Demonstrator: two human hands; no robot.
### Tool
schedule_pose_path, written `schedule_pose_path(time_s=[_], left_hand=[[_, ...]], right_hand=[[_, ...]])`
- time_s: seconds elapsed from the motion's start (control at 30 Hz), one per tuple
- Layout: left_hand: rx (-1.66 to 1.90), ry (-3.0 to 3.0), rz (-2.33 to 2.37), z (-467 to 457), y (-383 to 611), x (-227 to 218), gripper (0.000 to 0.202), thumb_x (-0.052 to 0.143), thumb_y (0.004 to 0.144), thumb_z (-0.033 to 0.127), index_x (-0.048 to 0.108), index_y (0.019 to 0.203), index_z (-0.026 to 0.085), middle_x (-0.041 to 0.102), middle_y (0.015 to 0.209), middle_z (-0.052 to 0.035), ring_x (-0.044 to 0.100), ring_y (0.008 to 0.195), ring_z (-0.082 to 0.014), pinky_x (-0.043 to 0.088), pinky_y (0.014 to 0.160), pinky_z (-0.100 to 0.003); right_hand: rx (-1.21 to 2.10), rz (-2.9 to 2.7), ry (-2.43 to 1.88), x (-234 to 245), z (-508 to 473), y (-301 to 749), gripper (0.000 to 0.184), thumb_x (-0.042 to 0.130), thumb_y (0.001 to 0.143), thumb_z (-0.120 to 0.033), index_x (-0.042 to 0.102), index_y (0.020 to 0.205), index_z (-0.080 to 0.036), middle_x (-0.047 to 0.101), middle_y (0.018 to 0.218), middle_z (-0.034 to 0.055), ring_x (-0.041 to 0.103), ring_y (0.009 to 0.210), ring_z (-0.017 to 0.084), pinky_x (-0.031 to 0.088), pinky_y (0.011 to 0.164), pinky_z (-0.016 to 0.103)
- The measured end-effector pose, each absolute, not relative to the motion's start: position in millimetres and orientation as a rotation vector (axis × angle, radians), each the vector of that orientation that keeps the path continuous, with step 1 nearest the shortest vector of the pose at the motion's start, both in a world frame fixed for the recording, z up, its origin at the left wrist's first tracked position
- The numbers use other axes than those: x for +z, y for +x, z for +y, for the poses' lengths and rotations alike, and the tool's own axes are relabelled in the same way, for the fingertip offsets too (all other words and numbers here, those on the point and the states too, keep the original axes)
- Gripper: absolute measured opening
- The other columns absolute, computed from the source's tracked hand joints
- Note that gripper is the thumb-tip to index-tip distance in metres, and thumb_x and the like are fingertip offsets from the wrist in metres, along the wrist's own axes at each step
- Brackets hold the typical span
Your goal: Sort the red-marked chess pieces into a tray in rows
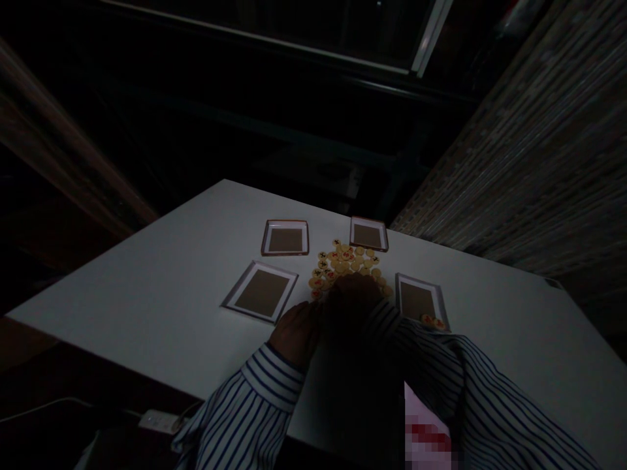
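Head view: Four shallow trays (287,240) surround a pile of round tan pieces (345,266) on a white desk (171,274); two red-marked pieces (427,320) lie at the near-right tray's (416,299) near edge. The right hand (351,303) is at the pile's near side, the left hand (298,331) beside it; darkness hides each grip. Red and black characters (317,294) are too small to read.

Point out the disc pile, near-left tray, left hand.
Disc pile (343,267): head view, a disc mid-pile.
Near-left tray (261,294): head view, brown base.
Left hand (295,331): head view, back of hand.

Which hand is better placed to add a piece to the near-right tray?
Likely the right hand: it's by the round pieces and closer to that tray than the left hand.
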State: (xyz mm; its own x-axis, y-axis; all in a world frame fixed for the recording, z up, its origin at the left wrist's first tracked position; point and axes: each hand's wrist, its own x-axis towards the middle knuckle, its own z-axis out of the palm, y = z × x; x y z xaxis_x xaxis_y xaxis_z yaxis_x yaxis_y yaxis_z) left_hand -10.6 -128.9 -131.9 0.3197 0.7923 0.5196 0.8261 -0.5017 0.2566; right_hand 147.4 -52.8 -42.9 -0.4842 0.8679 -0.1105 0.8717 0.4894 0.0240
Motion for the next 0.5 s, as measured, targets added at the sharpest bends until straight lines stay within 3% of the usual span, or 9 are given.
schedule_pose_path(time_s=[0.27,0.5], left_hand=[[-0.965,-2.520,-1.574,-138.9,-12.4,-133.0,0.036,0.041,0.086,0.025,0.054,0.118,0.015,0.061,0.113,-0.0129,0.057,0.104,-0.0247,0.050,0.089,-0.044],[-1.126,-2.325,-1.725,-154.6,-19.4,-125.7,0.038,0.042,0.084,0.019,0.049,0.121,0.013,0.054,0.120,-0.0161,0.051,0.111,-0.0239,0.048,0.092,-0.040]], right_hand=[[-0.057,2.654,1.462,-48.0,-50.4,150.6,0.031,0.040,0.086,-0.036,0.064,0.095,-0.019,0.065,0.096,0.0107,0.057,0.091,0.023,0.039,0.075,0.034],[-0.110,2.893,1.059,-45.5,-48.6,123.1,0.029,0.039,0.088,-0.033,0.066,0.092,-0.023,0.066,0.096,0.0054,0.055,0.090,0.018,0.037,0.073,0.029]])
